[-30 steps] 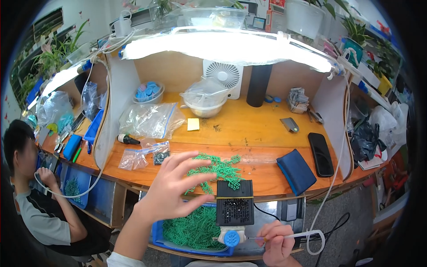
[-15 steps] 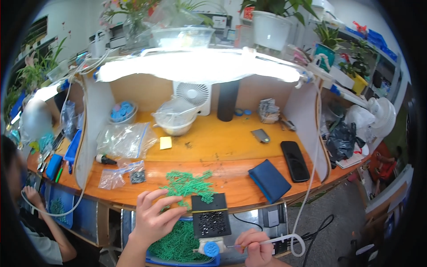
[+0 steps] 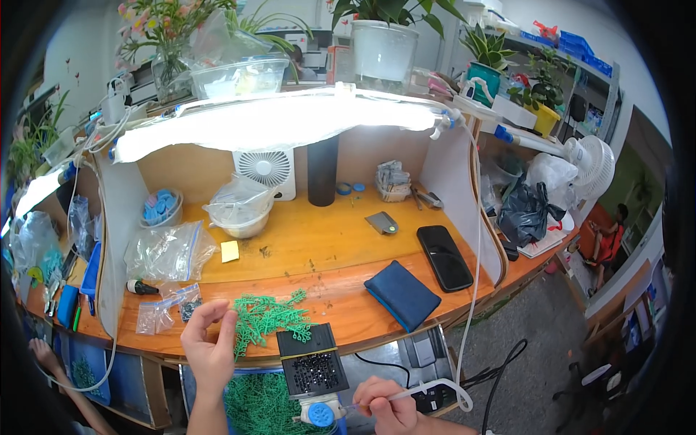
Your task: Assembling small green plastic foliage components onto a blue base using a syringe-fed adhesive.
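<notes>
a phone (image 3: 444, 258) lies on the tabletop (image 3: 312, 221), a wallet (image 3: 403, 296) just to its left, a yellow note (image 3: 230, 251) farther left; behind and left of the phone stand a cylinder (image 3: 322, 172) and a fan (image 3: 265, 172); right of it, past a partition (image 3: 451, 176), a black bag (image 3: 528, 214).

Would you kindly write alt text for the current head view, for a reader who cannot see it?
A person's right hand holds a slim white-tubed tool near a black tray of small black pieces; the left hand is beside green pieces heaped on a wooden bench.
</notes>
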`<state>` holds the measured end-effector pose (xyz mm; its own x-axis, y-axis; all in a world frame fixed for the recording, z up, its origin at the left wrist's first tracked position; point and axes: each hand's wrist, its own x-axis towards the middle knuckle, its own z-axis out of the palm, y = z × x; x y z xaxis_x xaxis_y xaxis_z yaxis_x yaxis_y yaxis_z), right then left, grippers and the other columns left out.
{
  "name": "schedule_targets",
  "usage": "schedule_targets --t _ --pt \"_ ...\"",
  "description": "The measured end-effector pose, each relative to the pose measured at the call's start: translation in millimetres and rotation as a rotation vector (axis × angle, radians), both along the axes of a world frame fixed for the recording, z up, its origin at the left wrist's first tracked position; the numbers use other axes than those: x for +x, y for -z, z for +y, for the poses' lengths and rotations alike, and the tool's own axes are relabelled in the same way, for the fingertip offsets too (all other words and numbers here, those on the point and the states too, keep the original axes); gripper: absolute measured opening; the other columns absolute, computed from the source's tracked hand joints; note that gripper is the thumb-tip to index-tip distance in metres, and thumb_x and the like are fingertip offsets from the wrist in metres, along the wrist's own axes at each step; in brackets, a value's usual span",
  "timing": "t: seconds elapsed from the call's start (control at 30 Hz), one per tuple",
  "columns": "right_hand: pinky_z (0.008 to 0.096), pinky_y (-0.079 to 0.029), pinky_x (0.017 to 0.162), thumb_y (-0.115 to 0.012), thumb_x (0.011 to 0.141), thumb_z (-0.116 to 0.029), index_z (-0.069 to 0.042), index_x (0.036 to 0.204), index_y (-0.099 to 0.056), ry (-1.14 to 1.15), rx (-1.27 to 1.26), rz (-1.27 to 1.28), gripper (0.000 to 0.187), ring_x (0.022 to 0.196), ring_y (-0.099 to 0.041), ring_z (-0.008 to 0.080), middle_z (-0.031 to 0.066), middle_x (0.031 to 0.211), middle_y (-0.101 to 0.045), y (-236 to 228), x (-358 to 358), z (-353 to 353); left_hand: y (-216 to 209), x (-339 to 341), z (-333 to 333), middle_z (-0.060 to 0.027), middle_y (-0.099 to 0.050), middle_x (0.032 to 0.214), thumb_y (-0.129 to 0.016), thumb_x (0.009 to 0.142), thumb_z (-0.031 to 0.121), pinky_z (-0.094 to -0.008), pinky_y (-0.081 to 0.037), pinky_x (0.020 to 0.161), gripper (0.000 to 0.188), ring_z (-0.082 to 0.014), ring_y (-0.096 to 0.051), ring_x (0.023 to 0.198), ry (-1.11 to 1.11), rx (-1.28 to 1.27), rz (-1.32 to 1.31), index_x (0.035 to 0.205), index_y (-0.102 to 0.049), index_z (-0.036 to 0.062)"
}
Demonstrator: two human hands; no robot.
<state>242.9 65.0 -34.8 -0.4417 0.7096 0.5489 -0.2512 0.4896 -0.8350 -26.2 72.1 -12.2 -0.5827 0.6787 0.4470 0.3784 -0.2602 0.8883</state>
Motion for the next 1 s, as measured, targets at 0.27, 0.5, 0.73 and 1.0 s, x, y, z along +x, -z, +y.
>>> schedule_targets --t 0.27,0.5,0.73,1.0 --pt "0.0234 -0.036 0.057 -0.040 0.107 -0.021 -0.003 0.101 -0.051 -0.032 -0.021 -0.018 0.023 0.063 -0.042 0.0085 0.0049 0.084 -0.051 5 -3 0 -19 -12 13 -0.0094 -0.066 0.095 -0.061 0.093 -0.002 -0.0247 -0.050 0.076 0.036 -0.0130 -0.065 0.087 0.096 0.015 -0.187 0.127 -0.051 -0.0012" --pt "0.0234 -0.036 0.056 -0.040 0.108 -0.022 -0.003 0.100 -0.051 -0.005 -0.060 0.006 0.023 0.062 -0.041 0.0084 0.0046 0.084 -0.051 3 5 -2 -15 24 -42 -0.0047 -0.066 0.104 -0.074 0.086 0.009 -0.0280 -0.048 0.076 0.038 -0.0161 -0.062 0.093 0.150 -0.057 -0.126 0.121 -0.061 0.0081" --pt "0.0248 -0.035 0.056 -0.041 0.107 -0.026 -0.002 0.097 -0.052 -0.010 -0.096 0.054 0.028 0.062 -0.043 0.0105 0.0062 0.079 -0.052 1 -3 3 -11 77 -109 -0.0137 -0.069 0.091 -0.074 0.076 -0.013 -0.0259 -0.049 0.060 0.026 -0.0178 -0.063 0.070 0.150 -0.012 0.225 0.098 -0.069 0.0014" --pt "0.0278 -0.043 0.051 -0.044 0.106 -0.034 -0.001 0.096 -0.047 0.001 -0.185 0.144 0.034 0.059 -0.049 0.0155 0.0146 0.082 -0.052 9 7 5 -10 94 -111 -0.0132 -0.068 0.091 -0.075 0.071 -0.012 -0.0334 -0.053 0.064 0.023 -0.0293 -0.065 0.075 0.209 0.056 0.437 0.091 -0.071 0.0002"
